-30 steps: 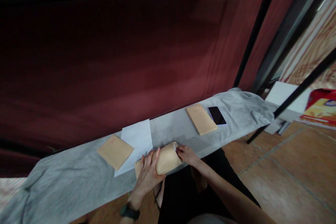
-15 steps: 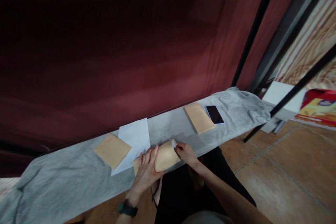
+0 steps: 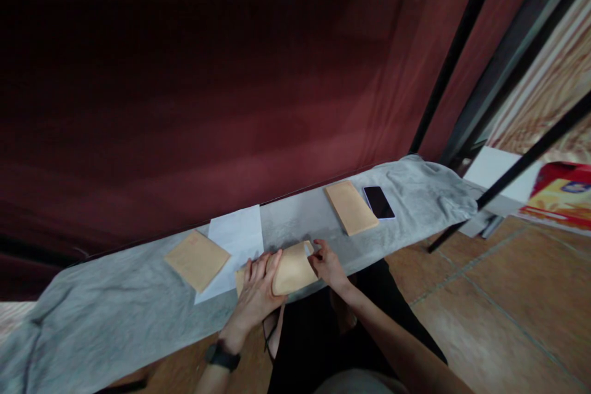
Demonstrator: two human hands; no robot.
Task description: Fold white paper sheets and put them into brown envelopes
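Note:
A brown paper envelope (image 3: 293,271) lies at the front edge of the cloth-covered bench, its mouth bulging toward the right. My left hand (image 3: 259,286) rests across its left part, fingers over the top and thumb along the near edge, gripping it. At the mouth, my right hand (image 3: 327,263) is closed, with the fingertips partly hidden inside. A bit of white paper (image 3: 308,249) shows in the mouth by those fingers. Left of the hands, a second brown envelope (image 3: 197,260) overlaps a white sheet of paper (image 3: 240,234).
Grey cloth (image 3: 129,314) covers the narrow bench. Toward its right lie a stack of brown envelopes (image 3: 351,208) and a phone (image 3: 379,202). Black metal bars (image 3: 455,58) slope up at the right. A red and yellow package (image 3: 563,194) sits beyond, above the tiled floor (image 3: 503,283).
The mouth of the envelope is raised slightly, and my right hand's fingers have shifted a little at the opening. My left hand keeps its place on the envelope.

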